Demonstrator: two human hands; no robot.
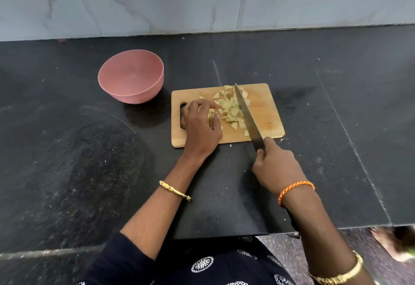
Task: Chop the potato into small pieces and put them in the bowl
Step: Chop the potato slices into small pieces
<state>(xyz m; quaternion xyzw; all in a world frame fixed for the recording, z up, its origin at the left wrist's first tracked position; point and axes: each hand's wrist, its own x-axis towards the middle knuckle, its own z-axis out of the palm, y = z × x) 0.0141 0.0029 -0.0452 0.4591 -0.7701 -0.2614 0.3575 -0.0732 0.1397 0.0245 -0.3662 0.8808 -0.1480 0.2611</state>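
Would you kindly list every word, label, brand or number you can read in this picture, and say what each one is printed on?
None can be read.
Small pale mark on the dark garment at the counter edge: maybe lettering, too blurred to read.
Pink bowl, cutting board, knife: no visible text.

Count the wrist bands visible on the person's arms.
3. A gold bangle on the left forearm, an orange braided thread at the right wrist just behind the right hand, and a gold bangle higher up the right forearm, near the frame's bottom edge.
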